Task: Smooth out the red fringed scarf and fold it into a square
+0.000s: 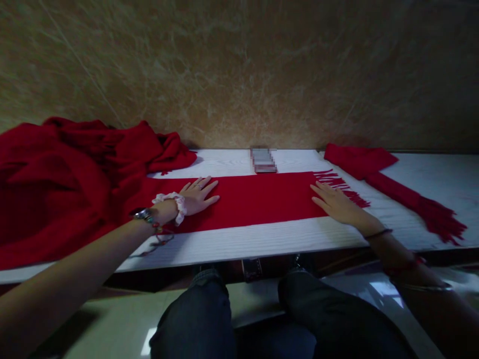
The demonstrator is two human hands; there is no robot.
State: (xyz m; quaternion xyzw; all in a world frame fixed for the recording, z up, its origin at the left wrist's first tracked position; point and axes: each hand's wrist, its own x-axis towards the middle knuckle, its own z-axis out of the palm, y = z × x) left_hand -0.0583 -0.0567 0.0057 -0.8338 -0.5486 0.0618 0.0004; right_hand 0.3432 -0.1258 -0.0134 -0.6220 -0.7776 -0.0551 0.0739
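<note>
A red scarf [262, 199] lies flat along the white table, its fringed end toward the right. On its left part rests my left hand [198, 195], palm down with fingers spread. My right hand [335, 202] lies flat on the scarf's right end, beside the fringe. Neither hand grips anything. The scarf's left end runs into a large heap of red cloth [75, 179], where I cannot tell the pieces apart. To the right of my right hand, a second red scarf [392, 187] lies folded, with its fringe toward the front right.
A marbled wall [239, 75] rises directly behind the white table [224, 159]. At the table's back edge, near the middle, lies a blurred rectangular object [263, 159]. My knees [209, 309] are below the front edge.
</note>
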